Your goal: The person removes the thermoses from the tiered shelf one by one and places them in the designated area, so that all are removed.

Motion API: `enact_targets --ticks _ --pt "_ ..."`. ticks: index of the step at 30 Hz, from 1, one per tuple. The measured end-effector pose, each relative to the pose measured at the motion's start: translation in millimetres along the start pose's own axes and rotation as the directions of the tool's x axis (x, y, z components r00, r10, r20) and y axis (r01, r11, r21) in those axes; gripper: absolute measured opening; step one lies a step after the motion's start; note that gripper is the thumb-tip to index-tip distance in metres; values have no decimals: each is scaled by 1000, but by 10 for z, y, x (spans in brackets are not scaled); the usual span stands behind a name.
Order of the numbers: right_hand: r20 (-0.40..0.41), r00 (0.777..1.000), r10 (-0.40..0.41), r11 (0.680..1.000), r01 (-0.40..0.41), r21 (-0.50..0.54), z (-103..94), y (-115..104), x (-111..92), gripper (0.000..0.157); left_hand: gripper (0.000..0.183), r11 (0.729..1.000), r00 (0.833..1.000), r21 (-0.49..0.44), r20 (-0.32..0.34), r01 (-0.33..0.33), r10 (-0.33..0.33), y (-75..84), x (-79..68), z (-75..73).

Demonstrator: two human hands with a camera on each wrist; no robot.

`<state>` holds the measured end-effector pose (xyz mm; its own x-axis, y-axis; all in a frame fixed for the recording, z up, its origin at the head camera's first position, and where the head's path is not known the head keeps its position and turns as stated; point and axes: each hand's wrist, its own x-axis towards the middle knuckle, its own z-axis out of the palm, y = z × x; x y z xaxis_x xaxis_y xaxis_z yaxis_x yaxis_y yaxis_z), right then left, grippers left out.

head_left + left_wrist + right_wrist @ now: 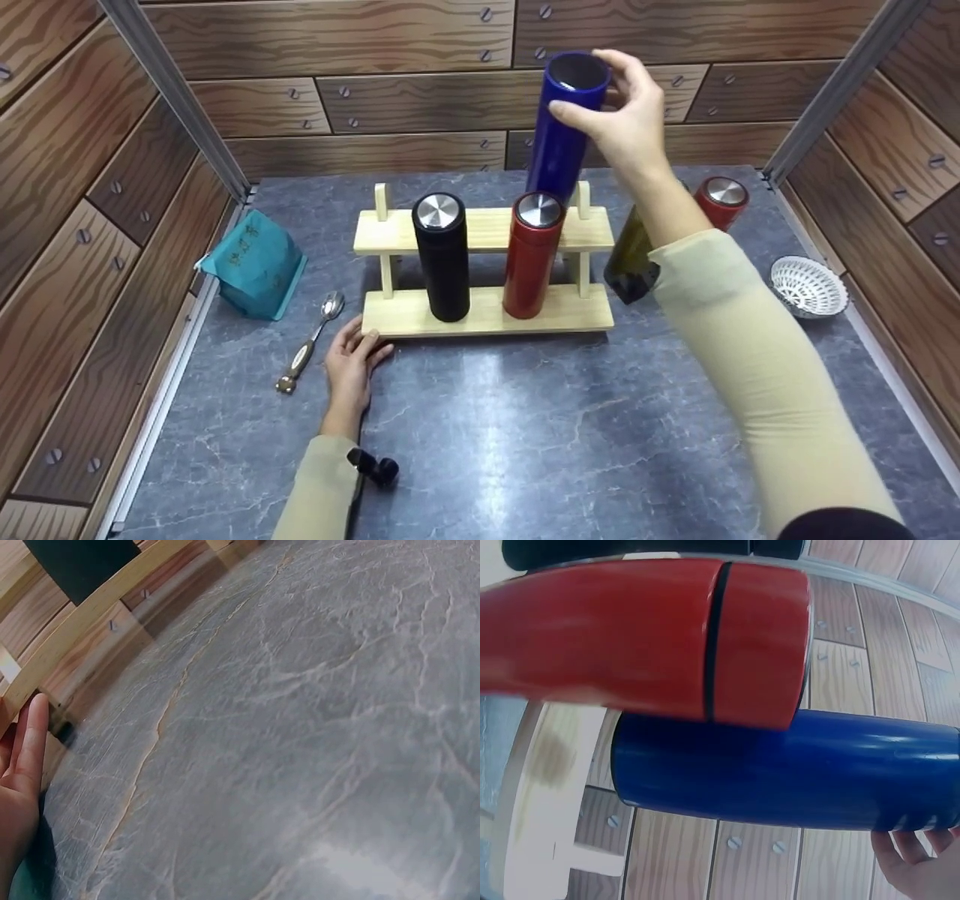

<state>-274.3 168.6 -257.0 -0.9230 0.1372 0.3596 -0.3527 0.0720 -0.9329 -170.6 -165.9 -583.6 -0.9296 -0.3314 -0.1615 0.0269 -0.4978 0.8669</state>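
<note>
My right hand point(634, 112) grips a blue thermos bottle point(559, 142) near its dark top, thumb on the near side. The bottle is raised and slightly tilted behind a red thermos bottle point(534, 259); its lower end is hidden in the head view. In the right wrist view the blue thermos's base stands apart from the wooden shelf. That red bottle and a black thermos bottle point(444, 262) stand upright on the lower board of a two-tier wooden rack point(390, 311). My left hand point(351, 367) holds the rack's front left corner, thumb against the board.
Left of the rack lie a teal pouch point(255, 262) and a spoon point(311, 341). To the right are a dark olive bottle point(630, 255), partly behind my forearm, another red thermos point(721, 199) and a white woven-look bowl point(808, 286). Wood-patterned walls enclose the table.
</note>
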Motion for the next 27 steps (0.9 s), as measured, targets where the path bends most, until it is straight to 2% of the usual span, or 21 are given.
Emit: enact_targets --ticks 6,14,20,27 --pt "-35 999 15 1000 -14 12 -188 47 -23 72 46 1000 1000 2 2 2 -2 -5 3 2" --pt "-67 998 -11 1000 12 8 -423 68 -115 70 44 1000 1000 18 6 -3 2 -3 13 8" --pt "-79 997 -7 998 11 57 -541 65 -195 69 44 1000 1000 14 17 -2 2 -10 15 -6" --pt "-91 996 -1 1000 3 19 -654 69 -288 68 45 1000 1000 8 19 -6 6 -17 5 -13"
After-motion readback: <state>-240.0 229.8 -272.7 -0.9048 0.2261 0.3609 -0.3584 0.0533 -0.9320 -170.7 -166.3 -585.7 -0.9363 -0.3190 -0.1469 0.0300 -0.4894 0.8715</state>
